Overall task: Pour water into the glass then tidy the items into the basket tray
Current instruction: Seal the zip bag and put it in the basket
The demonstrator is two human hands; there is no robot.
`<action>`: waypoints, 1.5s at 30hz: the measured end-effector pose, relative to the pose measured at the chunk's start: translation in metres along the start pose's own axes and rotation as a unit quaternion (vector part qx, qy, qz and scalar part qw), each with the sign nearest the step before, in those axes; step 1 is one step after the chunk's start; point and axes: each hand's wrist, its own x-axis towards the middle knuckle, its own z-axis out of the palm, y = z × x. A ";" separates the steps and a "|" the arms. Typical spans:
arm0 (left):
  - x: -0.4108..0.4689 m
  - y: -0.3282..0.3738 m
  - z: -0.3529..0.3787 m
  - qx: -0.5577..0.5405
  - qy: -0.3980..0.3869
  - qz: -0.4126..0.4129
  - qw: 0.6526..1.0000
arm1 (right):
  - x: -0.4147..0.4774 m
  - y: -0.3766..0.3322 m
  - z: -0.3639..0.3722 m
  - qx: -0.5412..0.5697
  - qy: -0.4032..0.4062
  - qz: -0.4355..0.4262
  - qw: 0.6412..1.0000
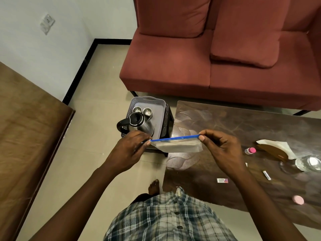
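Left grip [132, 148] and right grip [220, 146] each pinch one end of the blue zip strip of a clear bag [178, 147], stretched taut between them. Basket [160, 119] holds kettle [141, 126] and two steel cups [137, 109]. Glass [309, 162] lies on desk [225, 122], far right.

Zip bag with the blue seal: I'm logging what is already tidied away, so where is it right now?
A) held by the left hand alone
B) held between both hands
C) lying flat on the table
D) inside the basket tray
B: the left hand and the right hand each pinch one end of the blue seal of the zip bag.
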 end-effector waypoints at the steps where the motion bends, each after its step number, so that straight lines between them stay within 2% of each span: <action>1: 0.000 0.001 -0.001 -0.003 0.003 -0.002 1.000 | -0.001 -0.001 0.001 0.003 -0.001 0.003 1.000; 15: 0.027 -0.004 -0.034 -0.084 0.076 -0.049 0.992 | 0.025 -0.022 0.023 -0.009 -0.027 0.000 1.000; 25: 0.101 -0.092 -0.069 -0.108 0.112 -0.067 0.986 | 0.124 -0.049 0.090 -0.035 -0.013 -0.003 0.999; 33: 0.180 -0.196 -0.079 -0.132 0.069 -0.075 0.986 | 0.224 -0.032 0.163 -0.084 0.013 0.021 0.996; 45: 0.240 -0.330 -0.019 -0.175 -0.021 -0.151 0.973 | 0.322 0.058 0.250 -0.096 0.027 0.105 0.989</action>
